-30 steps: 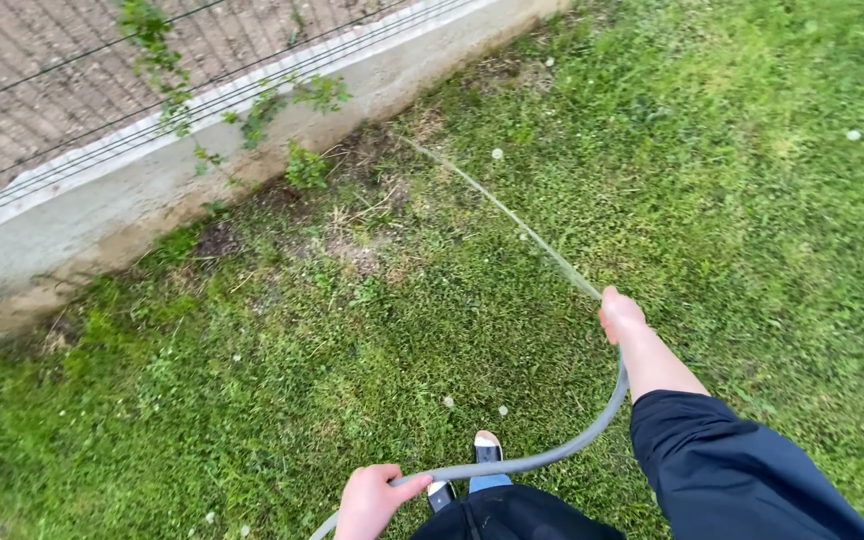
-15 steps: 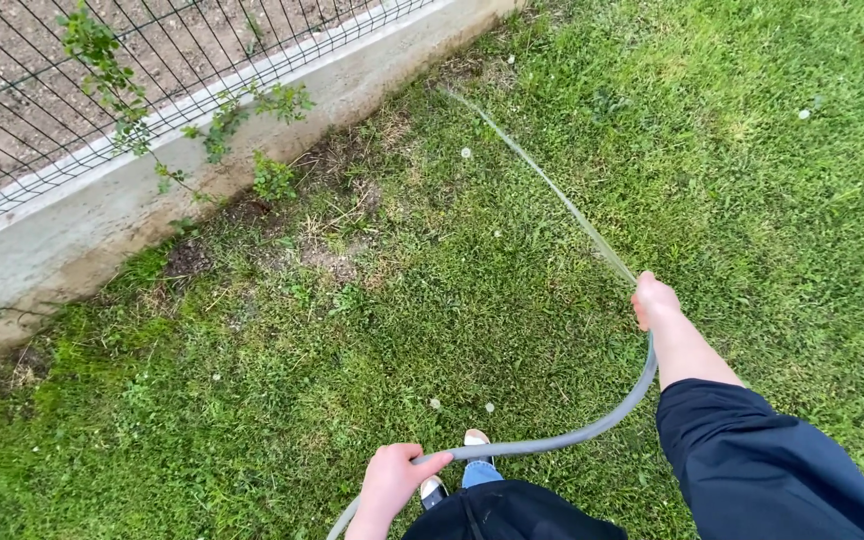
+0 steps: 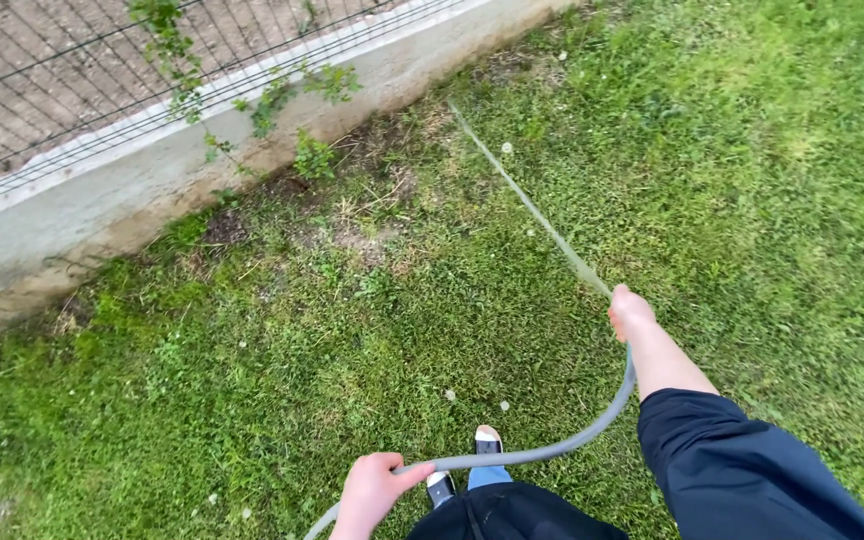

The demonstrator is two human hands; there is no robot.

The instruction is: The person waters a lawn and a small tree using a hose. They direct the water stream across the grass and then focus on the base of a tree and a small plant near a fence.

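Since half a second ago, right hand (image 3: 629,312) has swung slightly left, the water jet (image 3: 527,205) now landing nearer the concrete kerb (image 3: 102,205). Fingers closed around the grey hose (image 3: 552,450) end; left hand (image 3: 372,490) grips it lower down. Risk: the curved hose could kink, choking flow.

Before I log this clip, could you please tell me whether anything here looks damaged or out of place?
Only the lawn: a bare, dried-out patch by the concrete kerb stands out against the green grass. The grey hose curves unkinked between the left hand and right hand, with a thin jet leaving it.
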